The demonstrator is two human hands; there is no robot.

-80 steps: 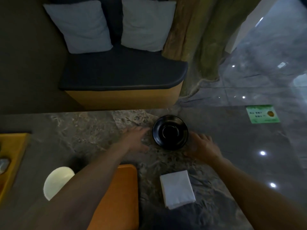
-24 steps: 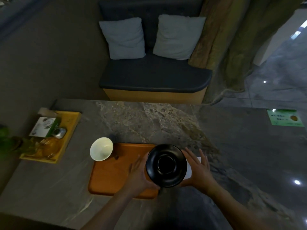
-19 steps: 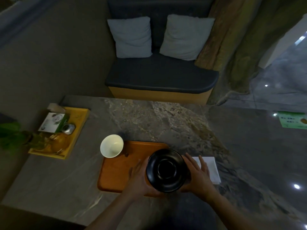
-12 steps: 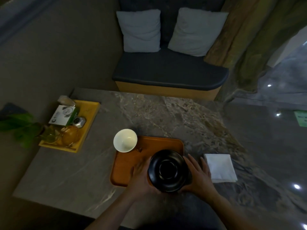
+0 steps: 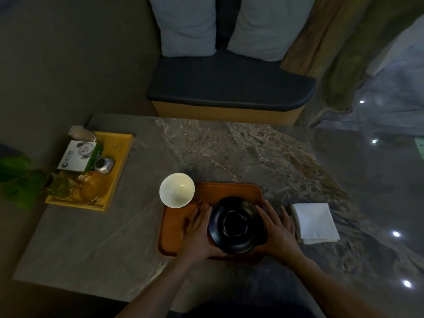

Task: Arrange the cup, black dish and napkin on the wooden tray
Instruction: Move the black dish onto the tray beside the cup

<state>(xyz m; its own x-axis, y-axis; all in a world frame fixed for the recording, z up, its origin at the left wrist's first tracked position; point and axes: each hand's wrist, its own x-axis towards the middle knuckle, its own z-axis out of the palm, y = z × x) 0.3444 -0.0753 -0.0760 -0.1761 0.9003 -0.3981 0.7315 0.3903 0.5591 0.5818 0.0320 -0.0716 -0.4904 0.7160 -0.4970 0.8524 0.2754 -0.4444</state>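
Dim light falls on the marble table (image 5: 229, 145) in front of you, with a cushioned bench (image 5: 229, 88) beyond it. Your wooden tray (image 5: 174, 232) lies near the table's front edge. Over its right half sits the black dish (image 5: 237, 224), cupped between your hands: your left hand (image 5: 198, 232) presses its left rim, your right hand (image 5: 278, 232) its right rim, fingers spread and gripping. You cannot tell whether the dish touches the tray. Your cup (image 5: 177, 190) stands at the tray's far left corner. Your folded napkin (image 5: 314, 222) lies on the table just right of your right hand.
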